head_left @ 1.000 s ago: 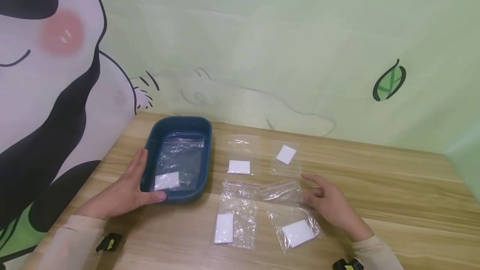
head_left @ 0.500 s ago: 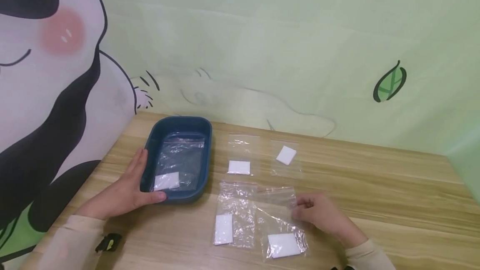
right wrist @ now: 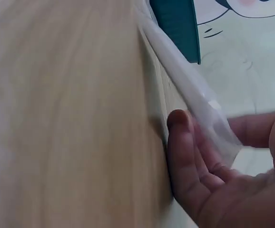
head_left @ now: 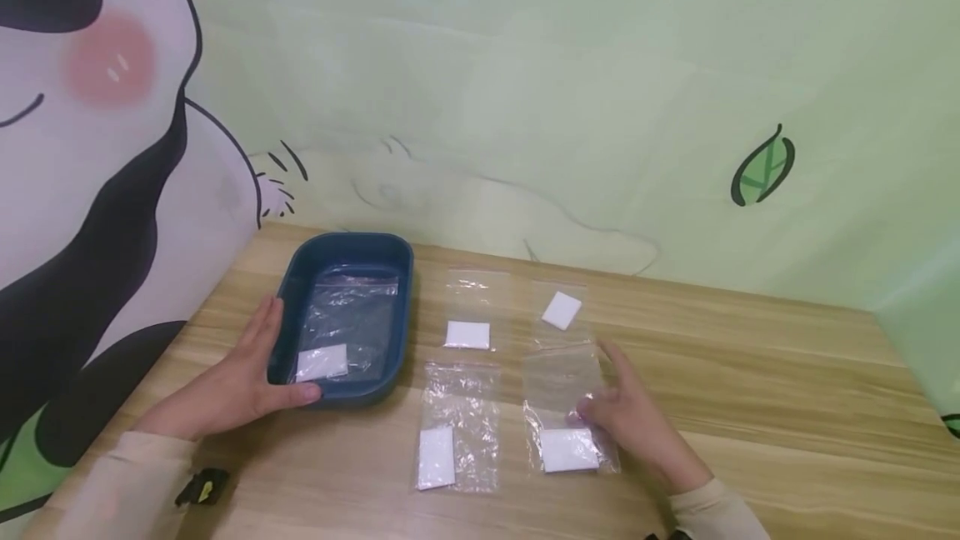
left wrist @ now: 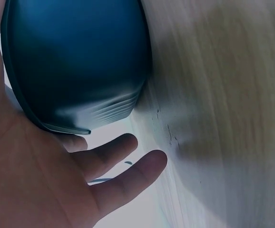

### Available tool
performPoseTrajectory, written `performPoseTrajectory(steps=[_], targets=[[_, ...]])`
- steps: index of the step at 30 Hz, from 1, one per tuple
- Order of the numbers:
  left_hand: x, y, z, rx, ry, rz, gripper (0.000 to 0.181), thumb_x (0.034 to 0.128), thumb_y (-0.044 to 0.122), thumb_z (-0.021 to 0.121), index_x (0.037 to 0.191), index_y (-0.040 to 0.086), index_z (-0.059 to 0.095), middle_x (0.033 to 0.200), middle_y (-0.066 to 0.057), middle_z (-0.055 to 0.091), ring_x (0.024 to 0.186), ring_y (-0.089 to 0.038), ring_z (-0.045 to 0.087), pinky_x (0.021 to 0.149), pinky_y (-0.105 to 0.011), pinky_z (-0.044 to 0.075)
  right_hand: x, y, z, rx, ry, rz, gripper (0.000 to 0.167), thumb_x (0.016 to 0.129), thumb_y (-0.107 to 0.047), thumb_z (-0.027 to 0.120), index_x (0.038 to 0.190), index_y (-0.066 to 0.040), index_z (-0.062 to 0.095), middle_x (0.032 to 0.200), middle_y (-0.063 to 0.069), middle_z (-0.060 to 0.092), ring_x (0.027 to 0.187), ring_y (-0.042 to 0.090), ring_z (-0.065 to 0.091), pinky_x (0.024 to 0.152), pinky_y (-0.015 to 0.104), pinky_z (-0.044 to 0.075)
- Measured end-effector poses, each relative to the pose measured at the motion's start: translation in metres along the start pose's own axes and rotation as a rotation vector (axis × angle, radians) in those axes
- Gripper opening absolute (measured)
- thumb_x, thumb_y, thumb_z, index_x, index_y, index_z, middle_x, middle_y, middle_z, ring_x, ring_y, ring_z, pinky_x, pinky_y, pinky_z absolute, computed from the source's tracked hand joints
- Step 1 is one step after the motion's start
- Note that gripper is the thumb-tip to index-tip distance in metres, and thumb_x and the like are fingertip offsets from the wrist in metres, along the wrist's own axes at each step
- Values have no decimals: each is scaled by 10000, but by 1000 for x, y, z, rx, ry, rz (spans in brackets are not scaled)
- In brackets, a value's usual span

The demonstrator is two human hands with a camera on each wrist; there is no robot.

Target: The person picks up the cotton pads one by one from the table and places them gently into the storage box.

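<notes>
My left hand (head_left: 225, 390) rests against a dark blue tray (head_left: 405, 332), thumb on its near rim and fingers along its left side. In the left wrist view those fingers (left wrist: 128, 178) reach out fairly straight past the tray's wall. Inside the tray lies a clear zip bag (head_left: 360, 315) with a white piece in it. My right hand (head_left: 637, 432) pinches the right edge of another zip bag (head_left: 558, 398), which holds a white rectangle (head_left: 568, 450). The right wrist view shows this bag's edge (right wrist: 190, 80) between thumb and fingers, tilted off the table.
Three more zip bags lie on the wooden table (head_left: 750, 407): one at back middle (head_left: 468, 334), one at back right (head_left: 562, 310) and one at front (head_left: 465, 423), each with a white piece. A panda-printed backdrop (head_left: 525, 107) stands behind the table.
The right hand first drew the front-right bag toward the front and left, straightening it, then moved it away to the back. The left hand stays at the tray.
</notes>
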State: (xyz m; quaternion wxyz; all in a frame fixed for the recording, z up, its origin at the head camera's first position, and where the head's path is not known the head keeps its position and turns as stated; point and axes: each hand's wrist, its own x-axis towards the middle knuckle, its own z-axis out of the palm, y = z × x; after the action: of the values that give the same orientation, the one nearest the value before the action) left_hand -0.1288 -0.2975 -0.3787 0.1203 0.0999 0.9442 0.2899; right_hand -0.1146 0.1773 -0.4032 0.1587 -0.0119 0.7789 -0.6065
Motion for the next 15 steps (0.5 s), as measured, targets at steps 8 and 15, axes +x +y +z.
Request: performPoseTrajectory(steps=[8,15], targets=[[1,1,0,-7,1,1,1316,833,553,780,1574,13,-164,1631,-251,-195,1426,-608,73,1055,-751,204,-4,3,-1,-264,-125,-154,533,846,45,688,1368,-39,618,1274,190,626,1060,295,581,815,320,509],[2,-1,2,10,-4,-6,1310,839,567,766,1574,21,-172,1630,-258,-191,1422,-611,90,1047,-754,218,-1,4,-3,-168,-127,-149,465,869,124,587,1330,65,604,1276,246,622,699,156,578,600,251,518]])
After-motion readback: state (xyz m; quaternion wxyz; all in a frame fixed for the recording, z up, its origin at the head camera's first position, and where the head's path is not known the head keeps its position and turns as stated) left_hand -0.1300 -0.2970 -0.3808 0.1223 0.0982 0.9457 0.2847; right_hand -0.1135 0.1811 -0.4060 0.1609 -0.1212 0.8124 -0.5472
